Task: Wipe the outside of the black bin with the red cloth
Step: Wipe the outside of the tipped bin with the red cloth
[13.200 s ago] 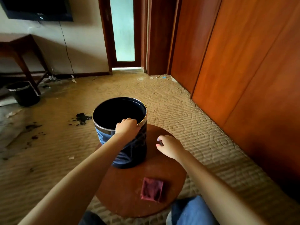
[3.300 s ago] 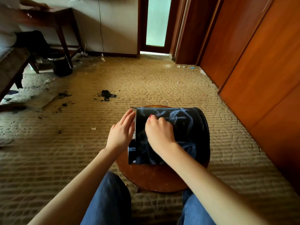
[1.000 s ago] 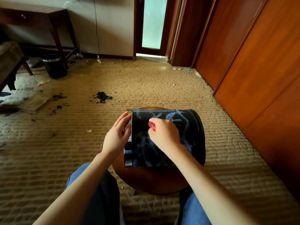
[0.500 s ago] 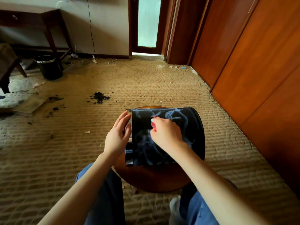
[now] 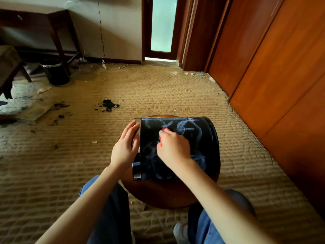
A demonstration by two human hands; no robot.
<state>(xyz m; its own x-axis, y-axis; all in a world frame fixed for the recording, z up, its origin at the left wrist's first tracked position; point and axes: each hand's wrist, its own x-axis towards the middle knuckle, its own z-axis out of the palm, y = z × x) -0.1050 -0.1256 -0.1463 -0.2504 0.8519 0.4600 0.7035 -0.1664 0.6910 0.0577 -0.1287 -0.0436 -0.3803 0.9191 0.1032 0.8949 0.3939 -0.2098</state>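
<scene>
bin: we see the black bin [image 5: 202, 138] lying on its side on the round wooden stool [image 5: 158, 196].
way it points: its long way runs left to right; the open end faces left.
cloth: a bit of the red cloth [image 5: 164, 129] shows on the bin's side.
right hand [image 5: 173, 149]: curled round the cloth, pressing it on the bin.
left hand [image 5: 125, 147]: flat, fingers straight, on the bin's edge.
floor: tan carpet [image 5: 158, 95] all round us.

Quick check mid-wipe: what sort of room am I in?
Probably a run-down hotel or guest bedroom: littered beige patterned carpet, tall orange-brown wooden wardrobe doors on the right, and a dark wooden desk with a small black waste bin beside its leg.
</scene>
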